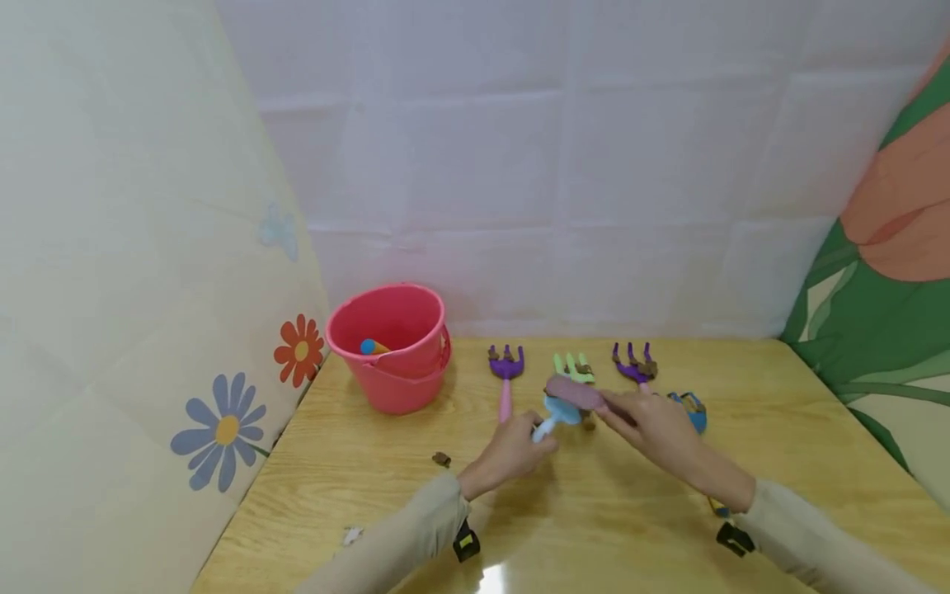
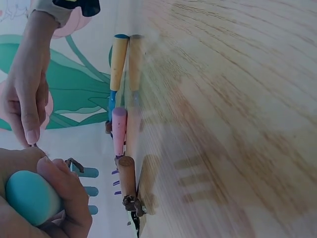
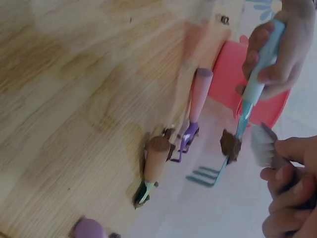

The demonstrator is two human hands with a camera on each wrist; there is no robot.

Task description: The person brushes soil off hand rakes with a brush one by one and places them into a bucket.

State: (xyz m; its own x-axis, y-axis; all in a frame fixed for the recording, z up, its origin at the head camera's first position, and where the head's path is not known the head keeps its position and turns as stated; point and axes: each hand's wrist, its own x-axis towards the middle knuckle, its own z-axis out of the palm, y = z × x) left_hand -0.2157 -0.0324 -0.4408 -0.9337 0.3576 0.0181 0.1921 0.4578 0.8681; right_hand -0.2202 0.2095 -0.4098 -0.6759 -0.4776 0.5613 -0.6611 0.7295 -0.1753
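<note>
My left hand (image 1: 508, 450) grips the pale blue handle of a small garden hand rake (image 3: 267, 59), raised above the table. A brown clump (image 3: 230, 145) clings to the rake just above its tines, which tilt downward in the right wrist view. A mauve brush (image 1: 575, 392) with white bristles (image 3: 262, 146) is held in my right hand (image 1: 660, 425), fingers curled round its back. The bristles face the rake's neck, close to the clump; whether they touch it I cannot tell. In the left wrist view, the rake handle's rounded teal end (image 2: 32, 198) sticks out of my left hand.
A pink bucket (image 1: 404, 388) stands at the back left with a blue-tipped yellow handle (image 1: 371, 346) inside. Dirty rakes lie along the back: purple (image 1: 507, 367), green (image 1: 575, 367), another purple (image 1: 634, 371), and a blue tool (image 1: 696, 419). A brown bit (image 1: 441, 459) lies left.
</note>
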